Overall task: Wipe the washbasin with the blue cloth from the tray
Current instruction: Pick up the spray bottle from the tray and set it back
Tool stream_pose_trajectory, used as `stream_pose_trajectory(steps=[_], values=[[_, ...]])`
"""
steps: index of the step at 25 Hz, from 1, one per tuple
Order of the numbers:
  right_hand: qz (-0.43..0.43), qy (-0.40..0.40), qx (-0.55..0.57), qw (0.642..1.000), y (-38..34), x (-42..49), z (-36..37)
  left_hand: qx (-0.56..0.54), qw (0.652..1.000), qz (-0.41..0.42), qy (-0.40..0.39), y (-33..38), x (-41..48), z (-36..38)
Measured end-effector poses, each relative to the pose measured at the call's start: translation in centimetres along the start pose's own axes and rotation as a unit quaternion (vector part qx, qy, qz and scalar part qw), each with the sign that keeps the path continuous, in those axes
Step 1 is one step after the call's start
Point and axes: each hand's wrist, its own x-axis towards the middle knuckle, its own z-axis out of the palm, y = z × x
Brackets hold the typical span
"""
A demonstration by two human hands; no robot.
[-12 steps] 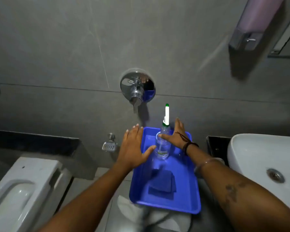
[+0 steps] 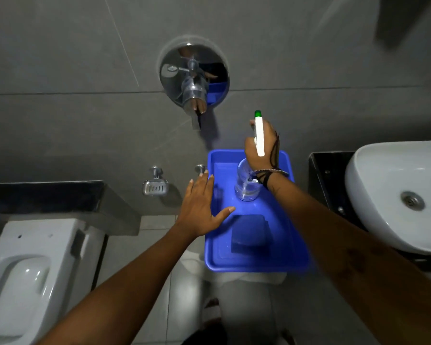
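Note:
A blue tray rests on something white in front of me. In its near half lies a folded blue cloth. My right hand is closed around the neck of a clear spray bottle with a white, green-tipped nozzle, held over the tray's far end. My left hand is flat and spread over the tray's left rim, its thumb reaching in above the tray floor. The white washbasin with its metal drain sits at the right.
A chrome wall tap sticks out of the grey tiled wall above the tray. A metal soap dish hangs on the wall at the left. A white toilet stands at lower left. A black counter carries the basin.
My right hand has closed on the spray bottle's neck and raised it from the tray floor. My left hand has let go of the bottle's side and stays at the left rim.

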Motion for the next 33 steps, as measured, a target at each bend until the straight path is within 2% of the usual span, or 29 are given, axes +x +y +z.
stream_pose_trajectory(steps=[3,5,8,10,13,15,17,22,25,30,33], values=[[-0.012,0.046,0.029,0.998,-2.3,-2.8,-4.2,0.012,0.998,0.013,-0.068,-1.0,-2.3,2.6],[-0.016,0.035,0.05,0.998,-3.4,-4.7,-7.6,0.014,0.995,0.02,-0.099,-1.4,-3.3,4.4],[0.012,-0.085,0.022,0.996,-2.2,-9.7,-10.7,0.004,0.991,0.004,-0.135,-1.5,-5.0,6.7],[0.087,-0.154,0.002,0.984,0.2,-14.0,-11.0,0.002,0.988,-0.015,-0.154,-1.2,-6.2,7.9],[0.234,-0.272,-0.069,0.931,3.7,-19.0,-10.5,-0.001,0.987,-0.032,-0.155,-1.0,-7.1,8.8],[0.303,-0.321,-0.106,0.891,5.5,-20.5,-10.0,0.001,0.987,-0.03,-0.157,-1.0,-7.1,8.9],[0.335,-0.317,-0.127,0.878,6.5,-20.6,-9.2,-0.001,0.987,-0.026,-0.159,-1.0,-7.1,8.8],[0.401,-0.251,-0.161,0.866,7.6,-19.6,-7.3,0.002,0.985,-0.026,-0.169,-1.0,-7.2,8.8],[0.417,-0.284,-0.158,0.849,7.9,-18.6,-6.8,0.002,0.985,-0.025,-0.171,-1.2,-7.1,8.8],[0.431,-0.265,-0.163,0.847,7.7,-18.3,-6.5,-0.001,0.984,-0.031,-0.176,-1.2,-7.1,8.9],[0.423,-0.322,-0.188,0.826,6.7,-18.0,-7.2,-0.004,0.984,-0.033,-0.175,-1.1,-7.1,8.9]])
